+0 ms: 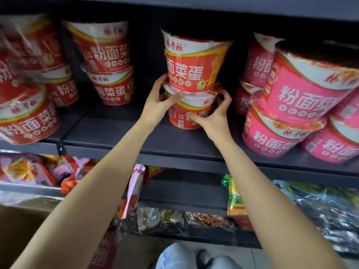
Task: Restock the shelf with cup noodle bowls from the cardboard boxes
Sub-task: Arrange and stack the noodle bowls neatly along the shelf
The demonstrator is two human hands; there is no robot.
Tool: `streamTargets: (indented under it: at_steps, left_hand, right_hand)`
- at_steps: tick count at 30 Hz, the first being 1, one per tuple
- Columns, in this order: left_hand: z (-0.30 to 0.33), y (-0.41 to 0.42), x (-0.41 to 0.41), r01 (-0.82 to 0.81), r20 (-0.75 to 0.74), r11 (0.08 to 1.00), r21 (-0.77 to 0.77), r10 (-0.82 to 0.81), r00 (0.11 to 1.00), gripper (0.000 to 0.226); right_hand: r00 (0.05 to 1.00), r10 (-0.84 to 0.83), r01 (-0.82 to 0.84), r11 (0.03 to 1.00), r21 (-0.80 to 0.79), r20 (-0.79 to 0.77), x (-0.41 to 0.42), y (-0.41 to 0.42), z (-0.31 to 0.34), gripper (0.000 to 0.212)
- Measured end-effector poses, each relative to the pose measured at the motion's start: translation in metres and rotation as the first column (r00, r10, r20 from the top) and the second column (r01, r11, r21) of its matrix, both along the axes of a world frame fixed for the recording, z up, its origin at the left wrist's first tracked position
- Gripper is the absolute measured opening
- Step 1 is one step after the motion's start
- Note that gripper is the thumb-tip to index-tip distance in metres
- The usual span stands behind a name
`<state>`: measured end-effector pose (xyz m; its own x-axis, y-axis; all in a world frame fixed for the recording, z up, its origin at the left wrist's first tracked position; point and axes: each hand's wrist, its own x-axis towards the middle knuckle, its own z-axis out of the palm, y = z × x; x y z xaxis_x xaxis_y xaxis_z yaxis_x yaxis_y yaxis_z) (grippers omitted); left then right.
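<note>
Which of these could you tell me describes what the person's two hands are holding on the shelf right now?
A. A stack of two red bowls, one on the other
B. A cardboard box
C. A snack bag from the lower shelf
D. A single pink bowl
A: the left hand and right hand grip the lower red bowl, with the upper red bowl stacked on it.

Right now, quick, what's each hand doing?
Left hand: fingers curled round the lower red bowl of the middle stack, at its rim.
Right hand: gripping the same bowl from the other side.
</note>
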<state>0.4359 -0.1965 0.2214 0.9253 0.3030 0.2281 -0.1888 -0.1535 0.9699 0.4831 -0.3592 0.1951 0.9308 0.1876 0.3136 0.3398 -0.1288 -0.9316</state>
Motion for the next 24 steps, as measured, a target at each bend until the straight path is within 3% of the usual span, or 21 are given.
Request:
streamTargets:
  at_steps: [3,7,10,12,15,19,22,24]
  left_hand:
    - [0.012,-0.003,0.014,-0.002,0.021,0.999,0.041,0.001,1.0,0.101]
    - [0.034,0.011,0.033,0.117,0.024,0.986,0.121,-0.12,0.992,0.126]
    - [0.042,0.015,0.042,0.139,0.034,0.969,0.205,-0.149,0.988,0.111]
    - [0.042,0.005,0.044,0.049,0.085,0.971,0.235,-0.071,0.994,0.102]
    - [0.033,-0.02,0.048,-0.12,0.169,0.965,0.231,0.082,0.982,0.112]
    - [0.03,-0.054,0.06,-0.292,0.234,0.927,0.235,0.238,0.943,0.118]
    - [0.031,-0.068,0.072,-0.369,0.248,0.897,0.243,0.31,0.918,0.121]
    - [0.031,-0.069,0.082,-0.399,0.233,0.88,0.259,0.344,0.91,0.125]
  right_hand:
    - [0.999,-0.031,0.031,1.0,0.0,-0.022,0.008,-0.001,-0.009,0.115]
    - [0.997,0.022,-0.028,0.997,-0.078,-0.071,0.018,-0.002,-0.008,0.134]
    - [0.997,0.02,-0.025,0.997,-0.069,-0.076,0.02,0.0,-0.008,0.131]
    - [0.995,-0.095,0.093,0.993,-0.066,-0.032,0.019,0.006,-0.012,0.128]
    - [0.944,-0.329,0.327,0.94,-0.092,-0.007,0.017,0.019,-0.013,0.124]
    - [0.759,-0.65,0.642,0.739,-0.205,0.038,0.014,0.048,-0.001,0.118]
    - [0.718,-0.694,0.675,0.712,-0.193,-0.053,0.022,0.06,0.005,0.097]
    - [0.743,-0.669,0.661,0.733,-0.161,0.006,0.024,0.056,-0.001,0.099]
